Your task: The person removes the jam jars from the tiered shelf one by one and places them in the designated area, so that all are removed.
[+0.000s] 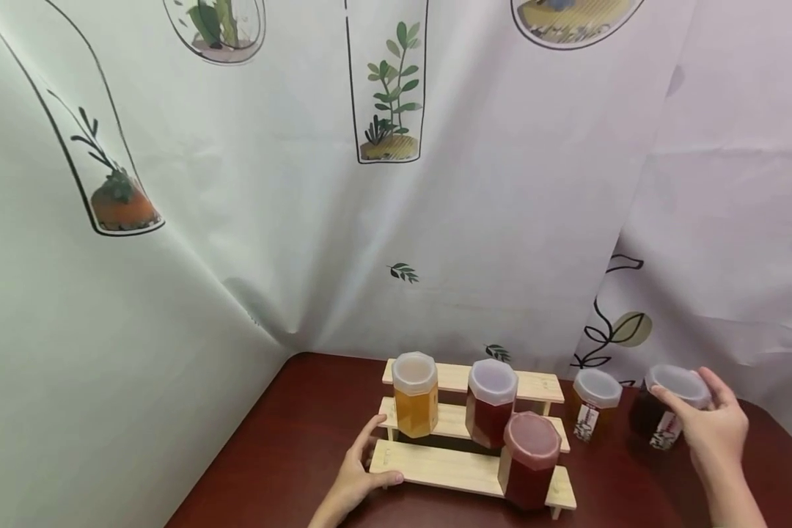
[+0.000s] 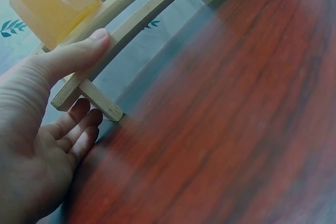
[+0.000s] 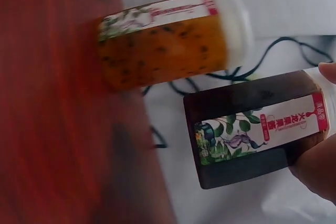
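Observation:
My left hand (image 1: 356, 473) grips the left end of a three-step wooden rack (image 1: 435, 466). In the left wrist view its thumb (image 2: 79, 56) lies over the front step, and the other fingers curl beneath it by a leg. A dark jar (image 3: 262, 135) with a white lid and a printed label is held at the lid by my right hand (image 1: 716, 433); its base looks raised off the table. Beside it stands an amber jar with dark specks (image 3: 163, 51). The rack bears a yellow jar (image 1: 416, 411), a red jar (image 1: 488, 422) and a darker red jar (image 1: 528, 473).
The reddish-brown table (image 1: 257, 455) meets a white patterned cloth (image 1: 462, 220) behind the rack and along the left side. The darker red jar sits at the right end of the lowest step. Plant drawings decorate the cloth.

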{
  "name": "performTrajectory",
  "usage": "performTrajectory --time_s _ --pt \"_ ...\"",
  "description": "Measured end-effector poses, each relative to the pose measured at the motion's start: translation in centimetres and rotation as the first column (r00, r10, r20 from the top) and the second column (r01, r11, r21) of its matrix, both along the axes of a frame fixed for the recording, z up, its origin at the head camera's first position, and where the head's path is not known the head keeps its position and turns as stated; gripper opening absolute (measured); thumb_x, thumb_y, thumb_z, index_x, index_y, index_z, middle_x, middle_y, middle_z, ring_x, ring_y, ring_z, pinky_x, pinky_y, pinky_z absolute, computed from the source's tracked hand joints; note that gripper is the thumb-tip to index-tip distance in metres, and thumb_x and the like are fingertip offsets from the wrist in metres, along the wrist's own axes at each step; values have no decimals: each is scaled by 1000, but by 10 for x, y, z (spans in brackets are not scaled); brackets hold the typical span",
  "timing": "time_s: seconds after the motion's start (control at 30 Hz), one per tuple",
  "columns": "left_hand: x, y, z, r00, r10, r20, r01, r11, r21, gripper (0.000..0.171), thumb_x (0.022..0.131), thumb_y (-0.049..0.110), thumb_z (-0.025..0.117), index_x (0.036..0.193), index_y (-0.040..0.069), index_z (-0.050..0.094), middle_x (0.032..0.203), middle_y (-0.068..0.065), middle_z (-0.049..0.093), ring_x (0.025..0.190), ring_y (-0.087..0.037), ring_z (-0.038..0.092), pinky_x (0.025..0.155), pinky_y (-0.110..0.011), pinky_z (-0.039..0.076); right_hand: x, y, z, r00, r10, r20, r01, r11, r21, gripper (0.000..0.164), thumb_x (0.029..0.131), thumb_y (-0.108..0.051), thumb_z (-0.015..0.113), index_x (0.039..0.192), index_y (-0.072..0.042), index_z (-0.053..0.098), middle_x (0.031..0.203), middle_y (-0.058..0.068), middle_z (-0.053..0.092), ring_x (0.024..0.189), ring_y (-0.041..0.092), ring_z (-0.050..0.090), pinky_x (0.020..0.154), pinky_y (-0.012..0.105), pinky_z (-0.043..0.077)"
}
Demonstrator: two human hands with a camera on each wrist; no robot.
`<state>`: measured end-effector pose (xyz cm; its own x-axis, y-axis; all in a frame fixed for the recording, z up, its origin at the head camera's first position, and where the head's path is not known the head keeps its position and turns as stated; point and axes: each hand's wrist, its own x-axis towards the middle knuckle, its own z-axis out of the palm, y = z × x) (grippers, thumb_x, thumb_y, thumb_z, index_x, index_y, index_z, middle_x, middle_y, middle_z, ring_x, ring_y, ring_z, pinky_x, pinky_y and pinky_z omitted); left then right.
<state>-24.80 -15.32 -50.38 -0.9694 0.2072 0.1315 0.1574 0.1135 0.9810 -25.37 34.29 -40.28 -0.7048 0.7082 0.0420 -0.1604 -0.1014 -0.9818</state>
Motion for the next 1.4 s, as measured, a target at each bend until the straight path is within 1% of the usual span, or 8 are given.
performTrajectory --time_s 0.23,0.43,0.53,0.7,0.9,1.2,1.33,1.4 --pt "5 5 -7 998 -43 47 42 999 28 95 75 10 83 152 15 29 108 -13 56 82 -12 58 67 -24 53 -15 34 -53 1000 10 15 -10 1000 15 79 70 -3 85 137 -27 53 115 -25 57 93 -14 50 67 -2 44" --pt "7 3 -6 999 -32 42 30 999 34 94 75 8 83 152 15 29 109 -16 56 79 -12 58 62 -26 55 -17 24 -41 940 -1 340 -103 952 287 84 82 -22 78 153 -19 34 142 1 42 91 -10 38 68 -1 34" --pt "5 2 -4 999 -19 29 18 999 28 94 74 7 83 152 16 30 110 -17 55 78 -12 57 61 -26 55 -19 20 -33 938 4 348 -126 936 328 83 83 -21 75 153 -15 31 133 8 43 88 -9 37 67 0 34" --pt "3 2 -1 1000 -21 9 21 999 24 94 74 7 83 151 15 30 111 -21 55 76 -11 57 60 -26 55 -20 20 -32 946 19 325 -130 937 323 83 83 -22 76 153 -17 32 120 -10 43 88 -9 37 69 0 34" --pt "-1 3 1 1000 -22 3 22 1000 12 94 73 7 84 151 16 32 110 -19 56 80 -11 58 62 -26 55 -20 26 -39 939 35 343 -149 938 314 85 83 -25 76 154 -19 29 134 0 42 89 -10 37 69 0 34" --pt "-3 0 2 1000 -12 15 11 1000 10 95 73 7 84 151 18 31 113 -20 55 80 -13 57 61 -27 55 -22 39 -32 897 192 399 -387 776 498 91 90 -35 68 153 5 16 141 35 33 81 -21 28 65 3 31" --pt "-1 -1 2 1000 -3 24 3 1000 -2 95 73 8 85 151 19 32 113 -20 54 81 -13 56 62 -26 55 -15 41 -30 882 293 371 -449 762 467 91 94 -36 62 157 -8 4 161 12 23 117 -16 38 83 -5 30" --pt "-1 -1 2 1000 0 23 0 1000 -7 95 72 8 85 151 19 32 113 -20 54 82 -13 56 62 -26 55 -12 40 -27 889 337 310 -450 768 456 89 96 -33 60 158 -17 -1 163 -9 16 137 -13 20 96 -8 19"
